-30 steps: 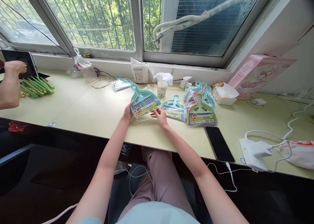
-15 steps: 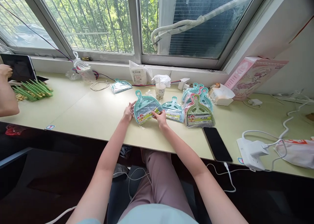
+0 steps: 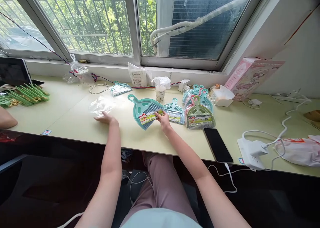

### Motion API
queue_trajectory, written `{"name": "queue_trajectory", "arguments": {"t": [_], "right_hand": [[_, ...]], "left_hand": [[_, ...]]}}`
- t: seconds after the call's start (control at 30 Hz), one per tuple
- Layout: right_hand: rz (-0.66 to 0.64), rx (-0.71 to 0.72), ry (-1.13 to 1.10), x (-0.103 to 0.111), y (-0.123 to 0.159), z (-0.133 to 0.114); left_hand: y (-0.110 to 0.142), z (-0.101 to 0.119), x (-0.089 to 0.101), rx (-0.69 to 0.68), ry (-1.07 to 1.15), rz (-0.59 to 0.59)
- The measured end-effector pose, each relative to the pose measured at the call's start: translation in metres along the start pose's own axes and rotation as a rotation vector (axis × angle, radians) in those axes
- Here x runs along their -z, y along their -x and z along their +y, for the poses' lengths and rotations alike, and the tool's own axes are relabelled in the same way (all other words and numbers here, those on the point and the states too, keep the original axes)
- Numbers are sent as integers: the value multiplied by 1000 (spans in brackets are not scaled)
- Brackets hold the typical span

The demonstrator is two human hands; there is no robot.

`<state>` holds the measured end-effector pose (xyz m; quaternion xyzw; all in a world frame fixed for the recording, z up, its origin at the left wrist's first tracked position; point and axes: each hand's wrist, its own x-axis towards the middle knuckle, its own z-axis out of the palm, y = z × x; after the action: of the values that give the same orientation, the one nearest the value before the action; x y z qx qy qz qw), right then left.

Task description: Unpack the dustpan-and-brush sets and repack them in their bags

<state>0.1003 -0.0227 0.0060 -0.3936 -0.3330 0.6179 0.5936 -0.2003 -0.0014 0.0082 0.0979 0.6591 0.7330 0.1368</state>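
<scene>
My right hand (image 3: 163,119) pinches the right edge of a teal dustpan (image 3: 143,105) with a brush nested in it, by the printed label card. The dustpan is tilted, its handle pointing up and left, and has no wrapper around it. Off to the left, my left hand (image 3: 106,118) has its fingers spread apart, with a crumpled clear plastic bag (image 3: 98,105) at the fingertips. Just right of the held dustpan lies a wrapped blue dustpan set (image 3: 175,112). Beyond it is a pile of wrapped sets, a green one (image 3: 200,114) in front.
Another wrapped set (image 3: 120,88) lies near the window, beside a coiled cable (image 3: 98,88). A cup (image 3: 160,93) stands behind the held dustpan. A phone (image 3: 218,145) and power strip (image 3: 251,153) lie at the right front edge. Another person's arm (image 3: 7,118) shows at far left.
My left hand has moved left from the dustpan, and the clear plastic bag has come off it. My right hand still holds the dustpan, whose handle now leans further left.
</scene>
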Motion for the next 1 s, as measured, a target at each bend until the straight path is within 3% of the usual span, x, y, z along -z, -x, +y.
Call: {"name": "queue_trajectory", "arguments": {"t": [0.1,0.2,0.27,0.3,0.37,0.47,0.5,0.53,0.6,0.73,0.87,1.0], "right_hand": [[19,2,-7,0,0,-1],[23,16,-4,-1,1,-1],[25,24,-8,-2,3,0],[26,28,-7,-2,3,0],[29,44,-2,-3,4,1],[39,70,-2,-2,2,1],[34,73,-2,-2,0,1],[21,67,6,-1,-2,1],[-34,53,84,1,-5,2],[-252,155,479,-1,-5,12],[-328,472,956,-8,7,23],[-324,855,1427,-13,18,19]], "left_hand": [[17,14,6,-125,-319,210],[39,34,11,-325,-382,223],[53,42,11,-461,-343,116],[60,42,9,-497,-292,-8],[73,36,2,-449,-140,-399],[89,15,-14,-92,7,-1052],[92,8,-19,-1,-6,-1176],[94,2,-23,46,-15,-1217],[91,-7,-29,42,25,-1139],[74,-8,-33,-66,188,-806],[68,3,-25,-236,142,-443],[80,11,-14,-401,-2,-324]]}}
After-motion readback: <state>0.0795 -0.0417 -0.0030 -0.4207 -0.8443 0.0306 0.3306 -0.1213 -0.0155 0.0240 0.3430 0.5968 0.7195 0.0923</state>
